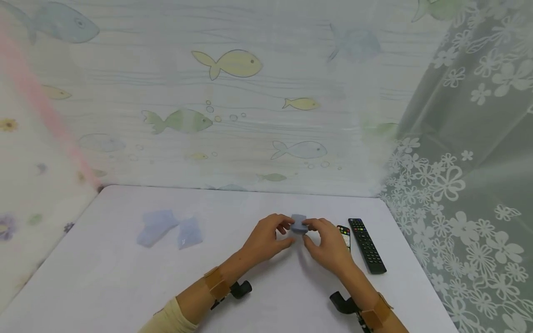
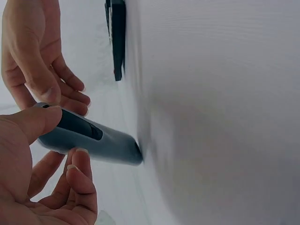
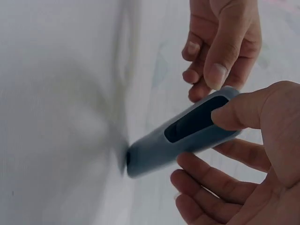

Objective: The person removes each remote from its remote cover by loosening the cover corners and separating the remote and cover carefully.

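Near the far side of the table, both hands hold a blue-grey elongated case (image 1: 298, 224) with rounded ends. A dark oblong recess shows along one face of this case (image 2: 93, 143) in both wrist views. It stands tilted, its lower end at the white tabletop. My left hand (image 1: 266, 236) pinches the upper end between thumb and fingers. From the other side, my right hand (image 1: 331, 245) grips the same end, its thumb over the recess in the right wrist view. What the case is cannot be told.
A long black remote control (image 1: 367, 245) lies right of the right hand. Beside it, a smaller remote (image 1: 344, 236) is partly hidden by that hand. Light-blue, thin packets (image 1: 156, 226) lie on the table's left part. Patterned curtains (image 1: 250, 115) hang behind the table (image 1: 104, 286).
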A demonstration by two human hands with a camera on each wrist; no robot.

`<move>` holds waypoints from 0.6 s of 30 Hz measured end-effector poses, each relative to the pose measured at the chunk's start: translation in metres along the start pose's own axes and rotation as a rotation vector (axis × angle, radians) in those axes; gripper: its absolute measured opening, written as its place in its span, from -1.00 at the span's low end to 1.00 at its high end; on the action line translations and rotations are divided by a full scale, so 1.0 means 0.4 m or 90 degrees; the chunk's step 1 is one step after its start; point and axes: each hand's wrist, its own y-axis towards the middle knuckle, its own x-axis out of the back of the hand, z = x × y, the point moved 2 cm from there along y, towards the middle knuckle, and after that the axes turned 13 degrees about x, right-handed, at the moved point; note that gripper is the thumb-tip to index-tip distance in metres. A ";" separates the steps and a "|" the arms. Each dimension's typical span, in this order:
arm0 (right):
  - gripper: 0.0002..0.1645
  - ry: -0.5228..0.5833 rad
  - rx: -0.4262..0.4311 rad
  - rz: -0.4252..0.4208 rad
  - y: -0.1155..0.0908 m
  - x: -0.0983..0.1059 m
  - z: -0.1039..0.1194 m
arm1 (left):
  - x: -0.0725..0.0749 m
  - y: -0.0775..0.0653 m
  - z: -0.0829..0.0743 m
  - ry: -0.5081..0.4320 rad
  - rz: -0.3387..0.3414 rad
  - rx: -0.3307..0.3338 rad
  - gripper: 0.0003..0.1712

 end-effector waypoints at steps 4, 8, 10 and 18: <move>-0.57 0.011 0.016 0.000 -0.005 0.001 0.033 | 0.020 -0.032 0.008 -0.015 -0.019 -0.017 -0.54; -0.58 0.010 0.020 0.001 -0.012 0.004 0.063 | 0.034 -0.060 0.011 -0.037 -0.034 -0.026 -0.57; -0.59 0.013 0.023 0.002 -0.016 0.004 0.076 | 0.041 -0.073 0.010 -0.048 -0.042 -0.028 -0.58; -0.69 0.069 0.052 0.006 -0.029 0.007 0.116 | 0.078 -0.120 0.003 -0.065 -0.061 -0.071 -0.70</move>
